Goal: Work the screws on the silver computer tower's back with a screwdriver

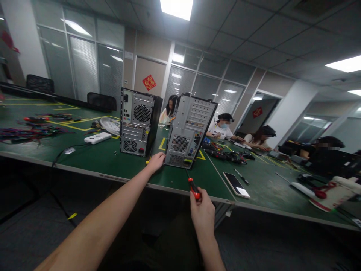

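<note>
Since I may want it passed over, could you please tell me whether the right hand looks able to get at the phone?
Probably yes: the phone lies on the table near the right hand, with nothing visible between them, though that hand holds a screwdriver.

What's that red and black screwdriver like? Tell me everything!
The screwdriver has a red and black handle that looks like plastic, and a thin, dark shaft that looks like metal. The right hand grips the handle's red back end between thumb and fingers. It slants over the near edge of the green table, shaft pointing toward the bottom of the right-hand computer tower. The tip is too small to see whether it touches.
</note>
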Motion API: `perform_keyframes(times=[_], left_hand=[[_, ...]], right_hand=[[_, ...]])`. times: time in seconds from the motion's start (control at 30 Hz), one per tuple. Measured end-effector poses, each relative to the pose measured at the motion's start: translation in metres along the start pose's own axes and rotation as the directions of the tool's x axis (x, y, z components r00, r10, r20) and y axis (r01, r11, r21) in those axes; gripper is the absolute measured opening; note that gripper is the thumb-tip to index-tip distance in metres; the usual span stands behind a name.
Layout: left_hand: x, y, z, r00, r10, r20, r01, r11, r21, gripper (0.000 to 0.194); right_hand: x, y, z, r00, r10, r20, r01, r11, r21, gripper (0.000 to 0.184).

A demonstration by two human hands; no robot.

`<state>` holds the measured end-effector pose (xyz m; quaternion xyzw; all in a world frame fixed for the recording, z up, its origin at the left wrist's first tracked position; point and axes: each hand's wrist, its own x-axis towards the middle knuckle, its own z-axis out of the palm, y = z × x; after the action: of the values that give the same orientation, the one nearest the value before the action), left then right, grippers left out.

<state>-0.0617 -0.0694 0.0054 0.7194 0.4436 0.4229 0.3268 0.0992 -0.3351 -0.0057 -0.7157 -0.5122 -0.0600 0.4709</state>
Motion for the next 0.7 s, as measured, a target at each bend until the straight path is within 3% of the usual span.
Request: perform_keyframes(times=[0.13, 0.23, 0.47, 0.7], left_hand=[[0.001, -0.003, 0.001, 1.0, 0.005, 0.002, -0.005, 1.0, -0.02, 0.029], [0.001, -0.004, 0.001, 1.0, -0.005, 0.009, 0.005, 0.999, -0.039, 0.03], [0.002, -0.004, 0.002, 1.0, -0.009, -0.002, 0.009, 1.0, -0.029, 0.028], [0.001, 0.0, 0.0, 1.0, -0.02, -0.001, 0.02, 1.0, -0.012, 0.028]], right_hand=[[0.001, -0.002, 0.0, 0.987, 0.15, 0.051, -0.153, 0.986, 0.067, 0.047], [0.001, -0.004, -0.001, 0.983, 0.171, 0.064, -0.175, 0.982, 0.07, 0.046], [-0.001, -0.003, -0.003, 1.0, -0.014, 0.025, 0.014, 1.0, -0.004, 0.039], [-0.001, 0.009, 0.003, 0.98, -0.183, -0.072, 0.175, 0.978, -0.112, 0.035]])
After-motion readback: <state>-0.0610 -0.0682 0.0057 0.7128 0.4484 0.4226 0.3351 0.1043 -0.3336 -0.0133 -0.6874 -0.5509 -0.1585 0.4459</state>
